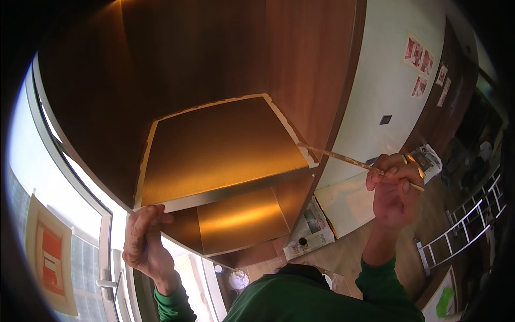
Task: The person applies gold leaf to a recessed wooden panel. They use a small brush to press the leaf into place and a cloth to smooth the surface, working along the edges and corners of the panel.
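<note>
By the cabinet shelf (pixel 225 145), the left hand (pixel 146 239) curls — grip unclear. The right hand (pixel 396 188) pinches a slender paintbrush (pixel 343 158).

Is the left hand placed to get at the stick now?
Probably not without moving: the left hand is by the large gold panel's lower left corner; the right hand holds the stick beyond the panel's right side.

I'm holding a blotchy, wooden-looking stick (pixel 343 158); shelf (pixel 225 145) gleaming smooth, metallic; pale border (pixel 282 119) looking matt; cabinet wall (pixel 308 70) showing wood grain.
</note>
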A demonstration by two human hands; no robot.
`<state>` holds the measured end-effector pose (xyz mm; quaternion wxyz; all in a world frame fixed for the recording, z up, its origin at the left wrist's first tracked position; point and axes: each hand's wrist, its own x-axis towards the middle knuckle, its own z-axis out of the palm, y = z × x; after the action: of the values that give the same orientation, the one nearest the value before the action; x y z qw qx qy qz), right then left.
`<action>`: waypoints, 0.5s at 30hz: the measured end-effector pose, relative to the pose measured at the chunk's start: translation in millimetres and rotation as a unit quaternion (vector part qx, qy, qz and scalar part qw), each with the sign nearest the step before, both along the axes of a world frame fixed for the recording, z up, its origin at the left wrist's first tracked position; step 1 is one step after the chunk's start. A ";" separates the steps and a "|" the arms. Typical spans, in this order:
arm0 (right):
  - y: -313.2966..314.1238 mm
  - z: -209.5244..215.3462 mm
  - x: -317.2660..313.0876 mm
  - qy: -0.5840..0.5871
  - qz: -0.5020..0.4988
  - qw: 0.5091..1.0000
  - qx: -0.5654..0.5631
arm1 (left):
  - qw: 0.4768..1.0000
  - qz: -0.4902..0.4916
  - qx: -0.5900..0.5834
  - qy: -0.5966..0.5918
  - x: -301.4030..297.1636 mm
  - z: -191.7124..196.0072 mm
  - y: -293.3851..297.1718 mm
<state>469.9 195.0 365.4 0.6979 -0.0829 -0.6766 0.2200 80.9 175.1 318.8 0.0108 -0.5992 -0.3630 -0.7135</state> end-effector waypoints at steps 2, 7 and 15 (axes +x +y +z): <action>6.6 20.2 -9.0 -0.037 -0.060 0.997 0.034 | 0.997 0.061 0.038 0.033 3.5 16.4 14.5; 27.4 33.7 -32.9 -0.142 -0.172 0.971 0.086 | 0.998 -0.046 -0.007 0.040 16.9 42.8 38.1; 57.1 31.0 -100.5 -0.189 -0.340 0.885 0.257 | 0.958 -0.106 0.027 0.266 57.7 90.5 71.4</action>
<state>369.4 252.0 396.4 0.5858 -0.1652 -0.7588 -0.2319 138.6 246.5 409.3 0.0479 -0.8019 -0.2621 -0.5347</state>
